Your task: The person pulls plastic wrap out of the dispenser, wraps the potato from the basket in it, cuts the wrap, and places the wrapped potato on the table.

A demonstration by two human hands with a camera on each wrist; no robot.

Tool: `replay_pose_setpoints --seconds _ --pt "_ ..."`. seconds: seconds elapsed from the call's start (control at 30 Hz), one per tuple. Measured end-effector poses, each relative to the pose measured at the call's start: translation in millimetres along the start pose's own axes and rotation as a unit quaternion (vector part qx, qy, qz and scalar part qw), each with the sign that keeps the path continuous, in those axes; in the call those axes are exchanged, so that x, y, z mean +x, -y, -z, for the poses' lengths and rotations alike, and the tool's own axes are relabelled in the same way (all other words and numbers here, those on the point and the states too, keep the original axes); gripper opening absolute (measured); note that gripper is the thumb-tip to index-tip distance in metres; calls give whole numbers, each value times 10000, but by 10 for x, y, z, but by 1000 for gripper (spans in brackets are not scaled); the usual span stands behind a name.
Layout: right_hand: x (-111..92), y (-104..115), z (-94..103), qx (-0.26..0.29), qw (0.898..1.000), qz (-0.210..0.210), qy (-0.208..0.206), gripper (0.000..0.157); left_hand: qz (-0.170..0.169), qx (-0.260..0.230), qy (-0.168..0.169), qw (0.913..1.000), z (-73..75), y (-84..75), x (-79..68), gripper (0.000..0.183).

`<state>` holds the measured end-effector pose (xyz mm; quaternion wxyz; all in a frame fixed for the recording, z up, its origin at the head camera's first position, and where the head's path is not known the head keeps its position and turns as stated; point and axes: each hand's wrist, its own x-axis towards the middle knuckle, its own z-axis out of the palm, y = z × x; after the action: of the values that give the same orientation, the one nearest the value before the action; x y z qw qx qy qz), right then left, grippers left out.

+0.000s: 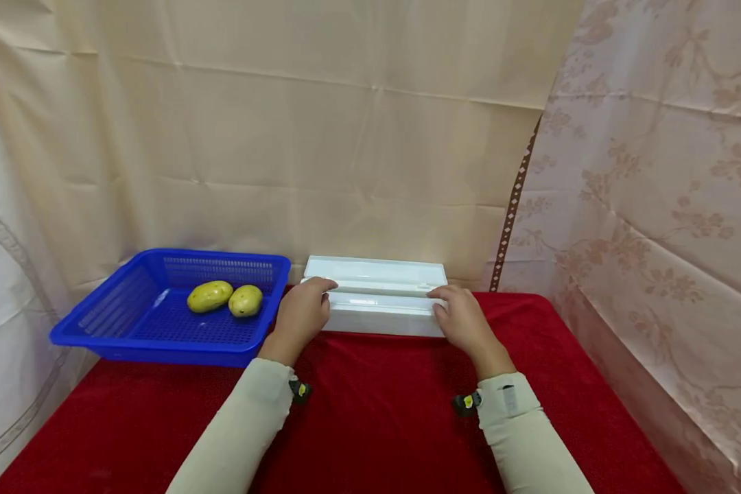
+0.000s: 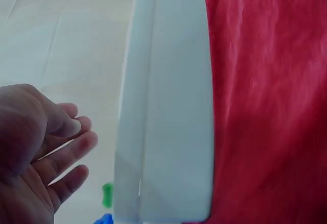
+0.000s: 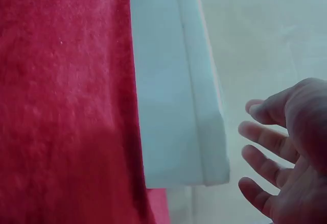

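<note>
A long white box (image 1: 383, 322) stands at the far side of the red table, its lid (image 1: 377, 269) raised at the back. My left hand (image 1: 301, 314) is at the box's left end, with thumb and index finger apart over the top edge. At the right end is my right hand (image 1: 466, 319), its thumb and index finger likewise spread. In the left wrist view the box's long pale front (image 2: 176, 101) fills the middle, beside loosely bent fingers (image 2: 66, 157). The right wrist view shows relaxed fingers (image 3: 265, 137) beside the box end. No held thing is discernible; clear film could go unseen.
A blue plastic basket (image 1: 99, 337) at the left holds two yellow, potato-like items (image 1: 210, 296). Red cloth (image 1: 383, 412) covers the table. Behind the box hangs a beige curtain (image 1: 346, 137), and a floral curtain (image 1: 667, 206) hangs at the right.
</note>
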<state>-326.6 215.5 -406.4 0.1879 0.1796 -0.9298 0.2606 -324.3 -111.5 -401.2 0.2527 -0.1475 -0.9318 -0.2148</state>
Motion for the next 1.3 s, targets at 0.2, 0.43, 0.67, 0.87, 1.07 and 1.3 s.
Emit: replay_pose_setpoints --seconds 0.2,0.43,0.67,0.87,1.07,1.3 --pt "1 0 -104 -13 9997 -170 -163 28 -221 375 -275 9987 -96 -4 -22 31" --pt "-64 -33 -184 -247 9981 -509 -235 31 -40 740 -67 9972 -172 66 -58 28" --pt "-76 -51 -212 -316 9974 -482 -423 29 -22 832 119 9965 -149 122 -73 25" --pt "-55 -56 -248 41 9941 -814 -717 23 -57 863 57 9962 -148 129 -77 23" --pt "-34 -69 -263 206 9912 -909 -943 19 -98 865 -194 9960 -154 130 -65 16" --pt "-34 -113 -300 243 9881 -819 -1281 15 -70 862 -416 9954 -190 137 -56 11"
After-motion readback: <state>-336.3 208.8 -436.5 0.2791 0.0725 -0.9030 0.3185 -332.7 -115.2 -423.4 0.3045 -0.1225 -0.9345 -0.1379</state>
